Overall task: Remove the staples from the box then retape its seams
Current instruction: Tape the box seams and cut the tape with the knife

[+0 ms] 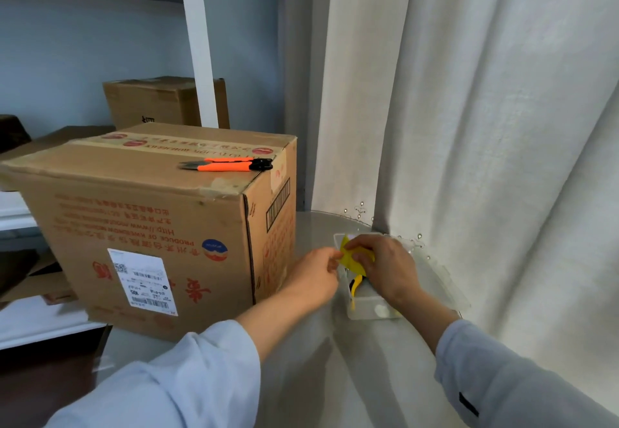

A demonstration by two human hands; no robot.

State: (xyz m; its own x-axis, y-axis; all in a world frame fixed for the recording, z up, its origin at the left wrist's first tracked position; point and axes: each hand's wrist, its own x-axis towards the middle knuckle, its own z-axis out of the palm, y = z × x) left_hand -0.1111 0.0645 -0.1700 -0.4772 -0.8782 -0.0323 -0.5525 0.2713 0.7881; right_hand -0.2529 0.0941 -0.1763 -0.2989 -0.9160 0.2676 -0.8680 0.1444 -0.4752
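small box (165, 101): sits on the shelf at the back, not part of the job.
box (150, 226): big brown one on the table, left side, flaps down. Old tape runs along the top seam. No staples seen from here, too small to tell.
orange tool (227, 164): lies on top of the box, near the right edge, nobody holds it.
L hand (316, 275): just right of the box, fingers curled, tips pinch the edge of the yellow thing (351, 256).
R hand (385, 265): over the clear tub (371, 307), fingers bent down & clamped on the yellow thing too.
tub: on the table by the curtain (469, 126), w/ a black & yellow bit inside.
how far: prob. early. Hands are at the tub getting stuff, not on the box. No new tape seen yet, so taping is left.
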